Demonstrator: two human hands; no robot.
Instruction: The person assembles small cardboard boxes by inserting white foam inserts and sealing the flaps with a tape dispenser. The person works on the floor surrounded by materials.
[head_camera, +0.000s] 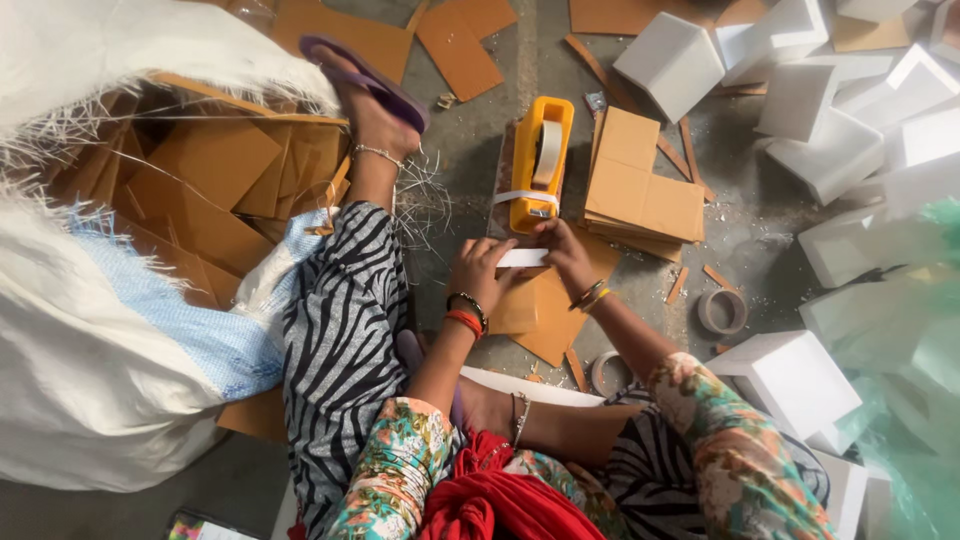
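- The left hand (480, 268) pinches the near-left end of a white strip of tape (523, 257), fingers curled tight on it.
- The right hand (566, 252) grips the strip's other end, thumb and fingers closed on the tape; the two hands sit just beside each other with the strip stretched between them.
- Just beyond both hands stands a yellow tape dispenser (539, 160) on the floor (470, 150), a white roll set in it, its near end almost touching the strip.
- To the right of the right hand lies a stack of brown cardboard pieces (640, 185), just beside the dispenser.
- Under the hands lie more flat cardboard sheets (548, 310).
- Farther right of the right hand, white boxes (790, 375) are heaped, and an empty tape core (722, 311) lies near them.
- Well to the left of the left hand, a white woven sack (110, 330) holds cardboard.
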